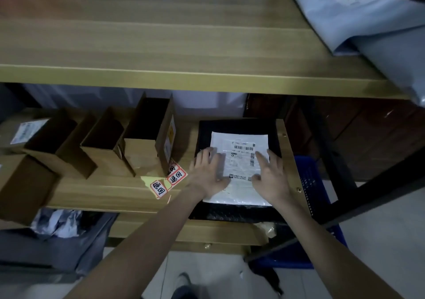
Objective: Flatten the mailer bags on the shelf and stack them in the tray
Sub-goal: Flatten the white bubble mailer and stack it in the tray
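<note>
A long wooden shelf with a brass-coloured front edge [184, 78] spans the top of the view, and at its far right end lies a heap of pale grey plastic mailer bags [368, 23], one showing a barcode, well apart from both hands and above them. Below it, a lower wooden shelf [110, 188] carries a row of open brown cardboard boxes [128, 147] on the left and, on the right, a shallow black rectangular tray [239, 126]. Inside the tray lies a white flat plastic mailer bag with a printed shipping label [241, 160], its long axis running near to far, its near edge reaching the tray's near rim. The left hand [209, 172] presses on the bag's left side and the right hand [269, 177] on its right side, each grip open with fingers spread flat and holding nothing; the label shows between them. The bag looks already flat, so this placement seems close to done. The coming move turns on the grey heap: it lies up and to the right of the tray, so the right hand is the nearer one for the reach, and it has to clear the upper shelf's front edge on the way. Just left of the tray, a few small red-bordered stickers on yellow backing [170, 179] rest on the lower shelf, near the left wrist.
</note>
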A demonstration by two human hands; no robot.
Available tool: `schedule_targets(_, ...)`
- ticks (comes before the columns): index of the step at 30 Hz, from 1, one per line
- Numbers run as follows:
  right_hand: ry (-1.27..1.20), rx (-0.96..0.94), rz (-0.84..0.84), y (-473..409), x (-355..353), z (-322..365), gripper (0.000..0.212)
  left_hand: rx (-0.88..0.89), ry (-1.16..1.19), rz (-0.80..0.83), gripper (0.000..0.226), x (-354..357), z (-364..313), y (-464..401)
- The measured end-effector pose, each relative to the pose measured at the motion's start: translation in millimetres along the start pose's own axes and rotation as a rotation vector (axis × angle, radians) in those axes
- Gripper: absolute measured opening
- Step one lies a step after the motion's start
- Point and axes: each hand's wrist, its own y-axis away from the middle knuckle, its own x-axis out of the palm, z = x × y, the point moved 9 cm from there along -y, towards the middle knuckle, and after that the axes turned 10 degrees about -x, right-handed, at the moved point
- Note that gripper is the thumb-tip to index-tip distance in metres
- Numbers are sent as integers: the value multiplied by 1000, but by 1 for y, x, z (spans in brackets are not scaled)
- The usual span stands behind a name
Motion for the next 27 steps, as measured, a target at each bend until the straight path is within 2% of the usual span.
schedule_targets(2,54,-105,-6,-11,3,12,65,62,-21,1,76,3,-13,-8)
schedule_targets(5,164,-192,147,-24,29,15,64,116,-118,41,63,23,-22,-17)
schedule_targets(9,191,-172,318,-27,54,3,64,69,-231,164,62,50,-7,-24)
schedule_targets(12,181,-167,377,-28,57,1,65,82,-254,189,63,47,-7,-27)
schedule_targets(15,134,-166,426,-31,48,5,70,107,-222,145,68,33,-10,-27)
schedule_targets(20,75,-267,260,-20,0,27,75,176,-133,36,72,-8,-6,-1)
schedule_targets(27,113,-419,159,38,-78,80,73,310,-213,-203,72,-90,-1,73)
